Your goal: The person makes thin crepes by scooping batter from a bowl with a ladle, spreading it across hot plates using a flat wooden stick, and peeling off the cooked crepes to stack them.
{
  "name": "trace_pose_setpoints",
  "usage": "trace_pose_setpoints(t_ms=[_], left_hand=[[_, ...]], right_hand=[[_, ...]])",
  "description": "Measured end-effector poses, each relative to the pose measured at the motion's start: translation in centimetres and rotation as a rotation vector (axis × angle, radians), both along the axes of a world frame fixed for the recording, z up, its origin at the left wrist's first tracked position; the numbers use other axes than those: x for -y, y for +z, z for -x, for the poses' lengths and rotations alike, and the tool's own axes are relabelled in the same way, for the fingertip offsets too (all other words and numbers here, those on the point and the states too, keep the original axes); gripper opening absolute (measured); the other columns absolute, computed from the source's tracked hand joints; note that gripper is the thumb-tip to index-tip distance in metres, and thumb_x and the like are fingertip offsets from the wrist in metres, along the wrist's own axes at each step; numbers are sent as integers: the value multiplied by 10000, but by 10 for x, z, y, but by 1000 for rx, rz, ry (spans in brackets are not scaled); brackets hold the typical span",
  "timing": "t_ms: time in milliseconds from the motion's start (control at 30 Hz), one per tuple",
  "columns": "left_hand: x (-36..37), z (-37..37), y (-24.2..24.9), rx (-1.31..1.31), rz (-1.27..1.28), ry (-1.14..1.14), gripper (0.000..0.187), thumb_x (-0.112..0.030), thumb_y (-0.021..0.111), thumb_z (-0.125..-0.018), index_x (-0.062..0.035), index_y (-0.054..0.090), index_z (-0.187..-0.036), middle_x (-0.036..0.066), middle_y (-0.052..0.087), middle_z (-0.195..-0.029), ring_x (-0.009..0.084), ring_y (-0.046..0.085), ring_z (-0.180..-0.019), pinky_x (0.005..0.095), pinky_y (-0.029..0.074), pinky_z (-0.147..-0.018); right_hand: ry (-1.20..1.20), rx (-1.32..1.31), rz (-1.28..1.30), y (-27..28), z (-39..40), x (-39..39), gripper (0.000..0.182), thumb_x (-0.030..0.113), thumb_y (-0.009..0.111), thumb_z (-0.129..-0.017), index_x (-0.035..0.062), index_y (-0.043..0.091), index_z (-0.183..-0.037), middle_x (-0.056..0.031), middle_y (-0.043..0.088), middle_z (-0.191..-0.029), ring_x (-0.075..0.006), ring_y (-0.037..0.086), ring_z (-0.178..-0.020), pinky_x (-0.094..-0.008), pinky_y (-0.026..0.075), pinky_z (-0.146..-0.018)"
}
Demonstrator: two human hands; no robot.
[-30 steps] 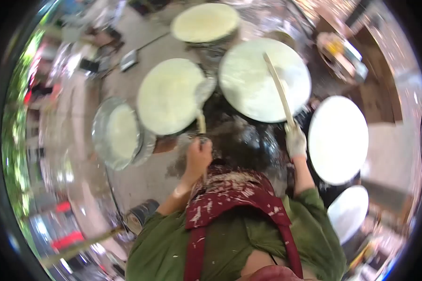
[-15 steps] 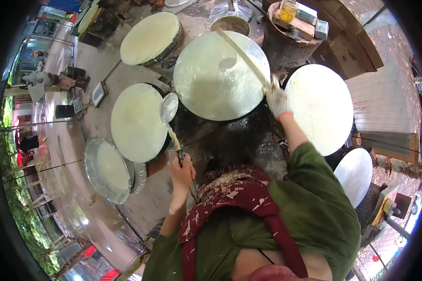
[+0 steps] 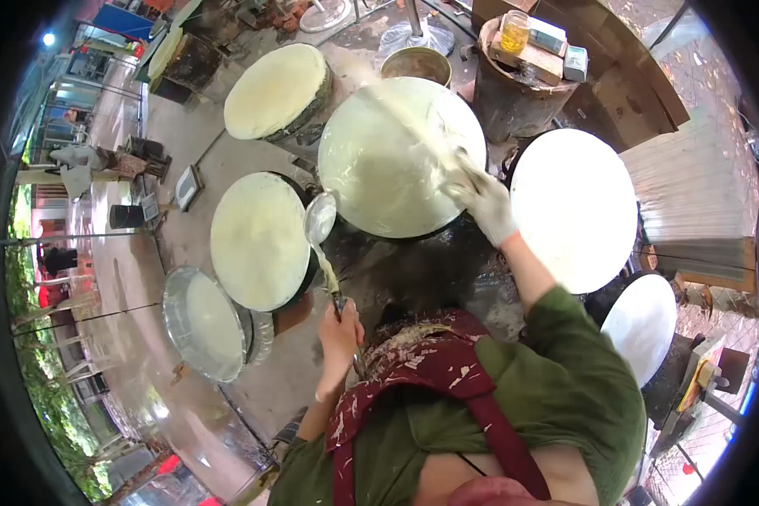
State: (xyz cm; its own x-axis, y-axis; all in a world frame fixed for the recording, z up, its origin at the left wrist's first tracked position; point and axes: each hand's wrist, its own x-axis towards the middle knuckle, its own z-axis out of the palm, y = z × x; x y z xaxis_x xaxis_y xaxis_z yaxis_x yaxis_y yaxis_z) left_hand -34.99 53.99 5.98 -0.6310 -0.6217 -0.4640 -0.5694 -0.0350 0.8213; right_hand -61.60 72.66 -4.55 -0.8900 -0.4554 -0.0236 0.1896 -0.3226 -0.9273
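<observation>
- Two hands work at different depths. Nearest, the bare left hand (image 3: 340,336) has its fingers wrapped round the handle of a ladle (image 3: 320,219), just in front of the spattered apron (image 3: 430,363). Pale paste clings to the shaft above the fingers; if it creeps down, the grip could turn slippery.
- The ladle's bowl sits at the right edge of the left pan (image 3: 260,242); contact cannot be told. A careless wrist turn could knock the rim or drip whatever the bowl carries.
- Farther out, the gloved right hand (image 3: 486,207) is closed on the near end of a long stick (image 3: 406,118), fingers blurred. It is close above the middle pan (image 3: 379,190); if that pan is hot, a low knuckle could burn or mark the pale layer.
- The stick slants over this pan and past its far rim. Too wide a sweep could clip the pot (image 3: 416,66) just beyond, and uneven pressure could tear the layer.
- Farthest right, a jar (image 3: 514,34) and small boxes (image 3: 546,36) crowd the top of a drum (image 3: 514,105); a bump could topple them. Any print there is too small to read, and no brand is legible elsewhere.
</observation>
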Motion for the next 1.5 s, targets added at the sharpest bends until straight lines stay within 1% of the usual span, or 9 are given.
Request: trace_pose_setpoints(t_ms=[67, 233, 467, 700, 933, 1133, 1300, 1333, 1500], left_hand=[[-1, 4, 1, -18, -11, -36, 189, -166, 517, -975, -34, 509, -840, 2, 470, -610, 85, 433, -391, 248, 312, -371], [-6, 24, -14, -156, -91, -69, 188, -163, 521, -972, -38, 505, -833, 4, 472, -613, 81, 427, -391, 248, 310, -365], [-11, 26, -15, -143, -96, 19, 190, -153, 527, -971, -46, 495, -817, 4, 464, -591, 84, 420, -381, 240, 308, -363], [35, 99, -30, -153, -46, -158, 232, -148, 526, -949, -47, 504, -741, 12, 478, -535, 113, 446, -383, 274, 323, -376], [76, 241, -77, -304, -275, -344, 265, -147, 511, -898, -47, 509, -653, 33, 491, -541, 144, 475, -434, 293, 358, -433], [80, 242, -114, -218, -563, -470, 174, -101, 523, -856, -34, 513, -696, 38, 486, -590, 129, 439, -456, 279, 350, -430], [59, 185, -85, -74, -753, -191, 130, -16, 508, -818, -35, 495, -689, 45, 474, -595, 137, 436, -455, 276, 328, -402], [51, 178, -89, -93, -673, -113, 130, 23, 506, -791, -45, 487, -682, 45, 474, -599, 143, 426, -449, 283, 305, -386], [39, 161, -113, -20, -618, -123, 152, -106, 521, -775, -78, 528, -625, 95, 515, -583, 215, 457, -472, 396, 311, -424]], right_hand=[[-359, 259, 124, -57, -23, -29, 464, 78, 597, -906, -2, 502, -1354, -106, 642, -1097, -143, 635, -939, -258, 539, -785], [47, 390, -558, -24, -67, -58, 297, 270, 627, -923, 201, 648, -1212, 57, 512, -600, -53, 403, -409, -244, 312, -350], [70, 699, -494, -9, -47, -74, 233, 257, 652, -911, 182, 656, -1132, 44, 491, -574, -68, 365, -383, -234, 283, -337], [-15, 370, -593, -16, 1, -78, 226, 236, 688, -888, 110, 679, -1075, 63, 484, -587, -48, 406, -441, -224, 319, -374], [159, 144, -723, -44, -53, -81, 414, 241, 654, -905, 61, 611, -1276, -57, 664, -921, -86, 574, -798, -229, 471, -718], [-433, 409, -429, -58, -146, -57, 316, 105, 666, -881, 107, 649, -1197, 83, 581, -829, -25, 476, -649, -175, 391, -560], [-125, 529, -448, -40, -150, 9, 334, 202, 638, -906, 104, 644, -1225, 57, 551, -788, -50, 491, -683, -218, 390, -589], [-123, 512, -427, -1, -143, 17, 291, 222, 633, -914, 183, 657, -1202, 103, 453, -596, -35, 407, -463, -207, 313, -409], [-129, 275, -318, -80, -121, -20, 310, 237, 619, -919, 56, 638, -1170, 47, 577, -763, -39, 452, -550, -201, 357, -484]])
